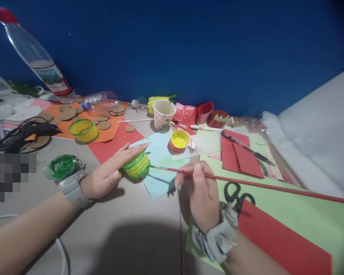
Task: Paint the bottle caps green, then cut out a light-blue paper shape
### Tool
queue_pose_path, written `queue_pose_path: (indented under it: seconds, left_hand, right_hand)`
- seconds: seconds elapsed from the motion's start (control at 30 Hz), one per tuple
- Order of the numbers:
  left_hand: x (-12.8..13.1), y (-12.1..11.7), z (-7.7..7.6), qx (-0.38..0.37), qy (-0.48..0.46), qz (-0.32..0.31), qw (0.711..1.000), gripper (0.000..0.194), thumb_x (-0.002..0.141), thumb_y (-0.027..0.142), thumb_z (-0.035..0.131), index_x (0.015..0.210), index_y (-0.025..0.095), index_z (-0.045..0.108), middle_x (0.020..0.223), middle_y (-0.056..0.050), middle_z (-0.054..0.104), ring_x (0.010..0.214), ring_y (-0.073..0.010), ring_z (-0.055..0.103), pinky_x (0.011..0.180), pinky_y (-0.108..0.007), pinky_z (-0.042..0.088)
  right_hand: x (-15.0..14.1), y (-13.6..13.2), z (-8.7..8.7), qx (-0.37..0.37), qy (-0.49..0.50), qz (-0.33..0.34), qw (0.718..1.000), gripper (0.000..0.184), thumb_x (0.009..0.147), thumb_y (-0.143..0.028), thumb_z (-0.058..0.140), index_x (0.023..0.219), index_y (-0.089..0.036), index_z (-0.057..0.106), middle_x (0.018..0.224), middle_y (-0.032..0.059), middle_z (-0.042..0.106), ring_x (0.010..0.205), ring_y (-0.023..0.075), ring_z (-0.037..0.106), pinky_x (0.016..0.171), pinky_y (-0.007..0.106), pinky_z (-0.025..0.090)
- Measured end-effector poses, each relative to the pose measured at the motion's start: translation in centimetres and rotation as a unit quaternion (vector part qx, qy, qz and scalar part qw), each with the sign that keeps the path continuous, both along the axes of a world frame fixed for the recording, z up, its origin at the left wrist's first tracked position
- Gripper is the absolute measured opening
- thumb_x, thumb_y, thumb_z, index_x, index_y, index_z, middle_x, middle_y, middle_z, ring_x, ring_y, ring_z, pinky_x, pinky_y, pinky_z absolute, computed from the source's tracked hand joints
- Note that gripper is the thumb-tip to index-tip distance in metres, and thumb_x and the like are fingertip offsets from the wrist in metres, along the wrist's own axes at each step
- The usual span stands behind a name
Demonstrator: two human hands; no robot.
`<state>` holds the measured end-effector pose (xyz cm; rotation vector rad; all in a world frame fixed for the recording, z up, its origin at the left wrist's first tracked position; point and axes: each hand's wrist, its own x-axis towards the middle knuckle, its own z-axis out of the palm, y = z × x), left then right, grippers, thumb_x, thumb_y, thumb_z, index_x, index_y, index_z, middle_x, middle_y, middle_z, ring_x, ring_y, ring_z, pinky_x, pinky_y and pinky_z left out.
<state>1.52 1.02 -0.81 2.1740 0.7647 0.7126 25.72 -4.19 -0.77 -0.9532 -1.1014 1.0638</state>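
Observation:
My left hand [111, 168] grips a ribbed ring-like piece, apparently cut from a bottle [137, 165], painted in yellow and green bands. Its fingers lie straight along the top and the thumb rests on the near side; the far side is hidden. In my right hand [202, 191] is a long red paintbrush [263, 185], pinched near its ferrule, with the bristle tip at the green right edge of the piece. Under the brush lies a light blue paper [160, 179]. A small orange cup of yellow paint [179, 140] stands just beyond the brush.
Green paint fills a foil-edged dish [63, 166] at left, near a second yellow-painted ring [84, 130]. A paper cup [164, 114] stands behind. Black-handled scissors [239, 196] lie at right under red paper [286, 236]. A tall bottle [37, 57] leans at back left.

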Motion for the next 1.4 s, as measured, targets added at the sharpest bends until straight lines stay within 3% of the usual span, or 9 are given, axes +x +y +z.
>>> queue_pose_path:
  seconds: [0.3, 0.5, 0.7, 0.9, 1.1, 1.27, 1.4]
  left_hand:
    - [0.11, 0.07, 0.04, 0.007, 0.008, -0.004, 1.000, 0.074, 0.092, 0.065, 0.018, 0.151, 0.021, 0.023, 0.158, -0.005, 0.024, 0.145, -0.0343, 0.018, 0.119, -0.052, 0.002]
    - [0.05, -0.04, 0.24, 0.016, 0.013, -0.011, 1.000, 0.072, 0.091, 0.066, 0.020, 0.151, 0.025, 0.023, 0.158, -0.004, 0.024, 0.144, -0.0355, 0.019, 0.118, -0.056, 0.004]
    - [0.14, 0.00, 0.24, 0.015, 0.008, -0.015, 1.000, 0.074, 0.091, 0.066, 0.021, 0.151, 0.022, 0.023, 0.158, -0.007, 0.024, 0.143, -0.0357, 0.021, 0.117, -0.056, 0.006]
    - [0.06, -0.05, 0.32, 0.017, 0.011, -0.015, 1.000, 0.073, 0.091, 0.066, 0.023, 0.151, 0.024, 0.023, 0.157, -0.008, 0.025, 0.143, -0.0361, 0.023, 0.117, -0.056, 0.005]
    - [0.03, 0.02, 0.22, 0.015, 0.012, -0.011, 1.000, 0.073, 0.090, 0.066, 0.024, 0.151, 0.025, 0.023, 0.157, -0.005, 0.026, 0.143, -0.0353, 0.022, 0.117, -0.055, 0.007]
    - [0.07, 0.08, 0.30, 0.027, 0.009, -0.017, 0.999, 0.073, 0.091, 0.065, 0.024, 0.151, 0.024, 0.024, 0.157, -0.009, 0.027, 0.142, -0.0363, 0.023, 0.117, -0.053, 0.006]
    - [0.12, 0.03, 0.34, 0.027, 0.005, -0.017, 0.999, 0.072, 0.091, 0.065, 0.025, 0.151, 0.024, 0.024, 0.157, -0.009, 0.027, 0.143, -0.0357, 0.022, 0.118, -0.052, 0.006]
  right_hand:
    - [0.08, 0.06, -0.26, 0.013, -0.031, -0.011, 0.999, 0.027, 0.101, -0.031, 0.038, 0.086, -0.020, 0.058, 0.064, -0.0024, 0.059, 0.058, 0.0118, 0.056, 0.058, 0.026, 0.045]
    - [0.10, -0.38, -0.27, 0.022, -0.024, 0.052, 0.998, 0.029, 0.101, -0.030, 0.038, 0.083, -0.020, 0.058, 0.065, -0.0019, 0.057, 0.058, 0.0124, 0.054, 0.056, 0.027, 0.043]
    - [0.23, 0.07, -0.12, 0.011, -0.036, -0.010, 0.999, 0.027, 0.101, -0.030, 0.038, 0.087, -0.021, 0.058, 0.065, -0.0024, 0.059, 0.058, 0.0115, 0.055, 0.056, 0.025, 0.043]
    - [0.15, -0.30, -0.19, 0.018, -0.031, 0.033, 0.999, 0.029, 0.100, -0.032, 0.039, 0.082, -0.020, 0.058, 0.063, -0.0018, 0.057, 0.056, 0.0125, 0.053, 0.054, 0.026, 0.043]
    - [0.23, -0.02, -0.12, 0.009, -0.044, -0.015, 0.999, 0.029, 0.100, -0.033, 0.039, 0.084, -0.020, 0.058, 0.063, -0.0017, 0.058, 0.056, 0.0123, 0.054, 0.054, 0.025, 0.043]
    - [0.30, -0.05, -0.13, 0.012, -0.031, 0.027, 0.999, 0.028, 0.100, -0.032, 0.040, 0.081, -0.020, 0.057, 0.062, -0.0020, 0.058, 0.055, 0.0123, 0.053, 0.054, 0.025, 0.043]
    - [0.30, -0.08, -0.11, 0.000, -0.043, -0.018, 0.999, 0.028, 0.101, -0.031, 0.039, 0.083, -0.020, 0.057, 0.062, -0.0024, 0.057, 0.056, 0.0116, 0.053, 0.054, 0.024, 0.042]
